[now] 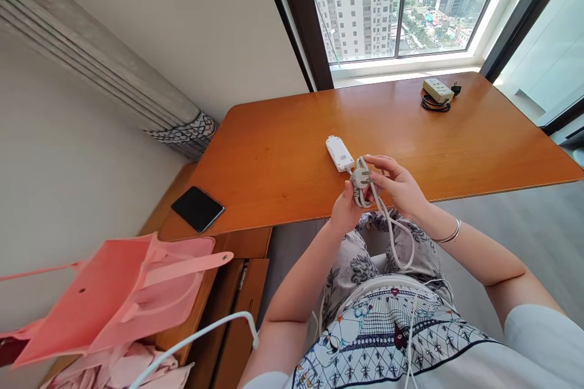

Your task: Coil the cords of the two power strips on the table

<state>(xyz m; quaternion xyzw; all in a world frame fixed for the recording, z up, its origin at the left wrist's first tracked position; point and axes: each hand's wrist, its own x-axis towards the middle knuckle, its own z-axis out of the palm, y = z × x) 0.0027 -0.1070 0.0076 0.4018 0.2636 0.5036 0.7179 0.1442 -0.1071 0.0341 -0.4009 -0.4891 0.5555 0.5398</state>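
My left hand [345, 209] is closed around a small coil of grey-white cable with its plug [360, 178] on top. My right hand [398, 185] pinches the same cable beside the plug, fingers curled over it. The cable [396, 237] loops down from my hands toward my lap. A white power strip [339, 153] lies on the wooden table [292, 146] just beyond my hands, joined to the cable.
A second power strip [438, 90] sits on a coiled black cord near the window at the far right. A black phone [198, 208] lies on the lower cabinet at left. A pink bag [114, 298] stands at the near left. A silver bracelet [449, 234] circles my right wrist.
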